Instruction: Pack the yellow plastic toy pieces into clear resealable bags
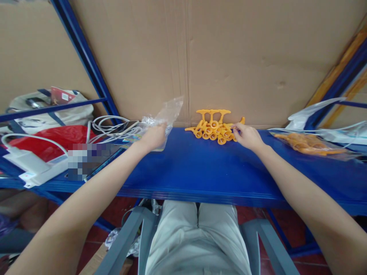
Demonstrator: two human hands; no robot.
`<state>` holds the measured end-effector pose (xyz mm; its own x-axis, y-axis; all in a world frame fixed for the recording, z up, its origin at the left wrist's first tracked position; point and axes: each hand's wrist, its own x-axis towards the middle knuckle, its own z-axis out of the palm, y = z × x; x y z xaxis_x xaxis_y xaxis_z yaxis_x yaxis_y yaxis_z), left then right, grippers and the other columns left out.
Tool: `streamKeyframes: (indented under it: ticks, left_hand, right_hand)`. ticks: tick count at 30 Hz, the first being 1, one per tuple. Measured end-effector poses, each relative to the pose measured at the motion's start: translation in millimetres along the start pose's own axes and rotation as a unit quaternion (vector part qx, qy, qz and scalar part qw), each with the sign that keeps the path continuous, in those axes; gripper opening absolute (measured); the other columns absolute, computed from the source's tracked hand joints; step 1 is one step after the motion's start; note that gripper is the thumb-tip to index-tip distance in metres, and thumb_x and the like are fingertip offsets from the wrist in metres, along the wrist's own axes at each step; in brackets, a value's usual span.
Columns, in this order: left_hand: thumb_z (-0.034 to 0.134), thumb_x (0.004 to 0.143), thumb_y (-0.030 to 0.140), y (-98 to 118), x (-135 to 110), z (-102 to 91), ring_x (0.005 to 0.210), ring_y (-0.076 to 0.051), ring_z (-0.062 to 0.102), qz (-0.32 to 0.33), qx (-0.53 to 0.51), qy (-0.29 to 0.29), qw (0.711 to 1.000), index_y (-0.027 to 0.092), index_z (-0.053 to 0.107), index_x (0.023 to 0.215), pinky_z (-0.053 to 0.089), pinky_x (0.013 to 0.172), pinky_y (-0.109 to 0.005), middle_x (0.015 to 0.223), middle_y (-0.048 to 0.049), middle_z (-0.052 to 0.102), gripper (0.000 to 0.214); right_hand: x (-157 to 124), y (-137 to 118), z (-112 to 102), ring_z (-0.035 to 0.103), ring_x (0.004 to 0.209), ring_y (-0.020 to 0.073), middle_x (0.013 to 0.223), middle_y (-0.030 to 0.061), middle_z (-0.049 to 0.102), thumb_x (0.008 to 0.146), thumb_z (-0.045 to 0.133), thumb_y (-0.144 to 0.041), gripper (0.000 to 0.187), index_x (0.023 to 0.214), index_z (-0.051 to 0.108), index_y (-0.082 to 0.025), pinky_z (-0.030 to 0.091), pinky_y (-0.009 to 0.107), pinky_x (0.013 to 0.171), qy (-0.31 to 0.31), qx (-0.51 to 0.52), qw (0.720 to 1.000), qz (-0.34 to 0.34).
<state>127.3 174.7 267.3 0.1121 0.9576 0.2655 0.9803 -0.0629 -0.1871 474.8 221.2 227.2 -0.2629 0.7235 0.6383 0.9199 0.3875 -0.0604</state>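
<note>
A clear plastic bag [173, 109] is gripped in my left hand [156, 136], its loose end standing up above the fingers. Orange plastic pieces [213, 131], each with a cup-shaped end and a T-shaped handle, lie heaped against the cardboard at the back of the blue shelf [200, 168]. At the heap's right end, my right hand [249, 136] has its fingers closed on one orange piece [242, 120], which the hand partly hides.
On the right lies a filled clear bag of orange pieces [308, 144]. To the left are coiled white cables [110, 126], a white power strip [43, 170], a red bag [63, 139] and a cloth bag [31, 110]. Cardboard [229, 57] closes off the back.
</note>
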Motion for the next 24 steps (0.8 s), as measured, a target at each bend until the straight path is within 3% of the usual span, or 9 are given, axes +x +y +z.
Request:
streamKeyframes:
  ticks: [2,4,6,11,16,20,24]
  left_hand:
    - [0.031,0.080,0.002,8,-12,4.9,0.134,-0.023,0.041,0.107,-0.025,-0.005,0.994,0.013,0.034,0.145,0.032,0.110,-0.042,0.146,-0.0127,0.043,0.066]
    - [0.031,0.077,0.000,14,-21,14.2,0.141,-0.019,0.029,0.205,-0.045,-0.046,0.977,0.020,0.033,0.146,0.023,0.115,-0.042,0.153,-0.0055,0.033,0.072]
    - [0.031,0.075,-0.002,18,-28,24.2,0.143,-0.018,0.024,0.259,-0.057,-0.091,0.960,0.023,0.032,0.147,0.020,0.116,-0.044,0.154,-0.0032,0.028,0.076]
    - [0.028,0.081,0.000,18,-26,37.4,0.144,-0.020,0.020,0.271,-0.070,-0.157,0.947,0.024,0.030,0.147,0.024,0.114,-0.047,0.155,-0.0037,0.023,0.070]
    - [0.027,0.088,0.004,14,-17,41.3,0.144,-0.019,0.021,0.280,-0.094,-0.153,0.943,0.025,0.031,0.147,0.024,0.114,-0.043,0.156,-0.0040,0.023,0.063]
    - [0.025,0.090,0.006,12,-14,44.6,0.143,-0.016,0.022,0.292,-0.103,-0.144,0.940,0.027,0.031,0.146,0.022,0.115,-0.039,0.156,-0.0017,0.023,0.060]
    - [0.025,0.090,0.006,9,-15,43.6,0.144,-0.015,0.020,0.301,-0.106,-0.143,0.937,0.029,0.031,0.146,0.020,0.115,-0.039,0.156,0.0000,0.023,0.061]
  right_hand:
    - [-1,0,0,0.064,0.074,0.0241,0.089,0.0099,0.071,0.084,0.038,-0.026,0.034,0.107,0.062,-0.018,0.047,0.035,0.066,0.004,0.006,1.000,0.003]
    - [-1,-1,0,0.064,0.074,0.0237,0.092,0.0106,0.070,0.086,0.038,-0.027,0.035,0.110,0.061,-0.018,0.048,0.036,0.068,0.015,0.018,1.000,-0.001]
    - [-1,-4,-1,0.063,0.075,0.0228,0.099,0.0118,0.068,0.088,0.037,-0.030,0.037,0.114,0.058,-0.017,0.048,0.037,0.070,0.033,0.038,0.999,-0.017]
    - [-2,-23,-6,0.057,0.105,0.0271,0.119,0.0157,0.060,0.092,0.037,-0.042,0.042,0.122,0.055,-0.018,0.044,0.042,0.087,0.074,0.078,0.985,-0.138]
    - [-7,-50,-4,0.050,0.118,0.0287,0.127,0.0126,0.058,0.089,0.047,-0.051,0.046,0.124,0.057,-0.022,0.034,0.048,0.097,0.029,0.044,0.956,-0.290]
    - [-12,-61,9,0.049,0.120,0.0268,0.129,0.0116,0.059,0.090,0.050,-0.037,0.038,0.125,0.058,-0.023,0.030,0.052,0.101,-0.011,0.007,0.926,-0.377]
    - [-12,-59,22,0.053,0.114,0.0240,0.118,0.0105,0.065,0.093,0.042,-0.021,0.030,0.111,0.066,-0.022,0.032,0.052,0.098,-0.002,-0.025,0.915,-0.402]
